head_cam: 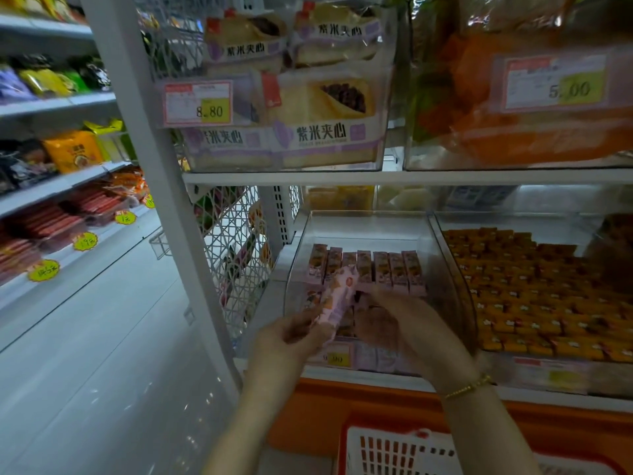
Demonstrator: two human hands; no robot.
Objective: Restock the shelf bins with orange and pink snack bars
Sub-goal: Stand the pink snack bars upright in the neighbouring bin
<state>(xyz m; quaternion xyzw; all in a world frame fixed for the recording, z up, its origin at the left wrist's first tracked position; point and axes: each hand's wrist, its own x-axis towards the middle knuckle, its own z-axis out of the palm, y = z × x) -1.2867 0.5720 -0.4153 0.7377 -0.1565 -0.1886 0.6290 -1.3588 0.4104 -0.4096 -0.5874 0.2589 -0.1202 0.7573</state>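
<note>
Pink-wrapped snack bar point(337, 296), gripped by the left hand point(291, 341), slants over the front-left corner of the clear plastic bin point(445, 255), long axis pointing rearward; right hand point(394, 323) beside it, grip unclear.

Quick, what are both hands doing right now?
Left hand: grips a pink snack bar.
Right hand: reaches into the bin; grip cannot be told.
</note>
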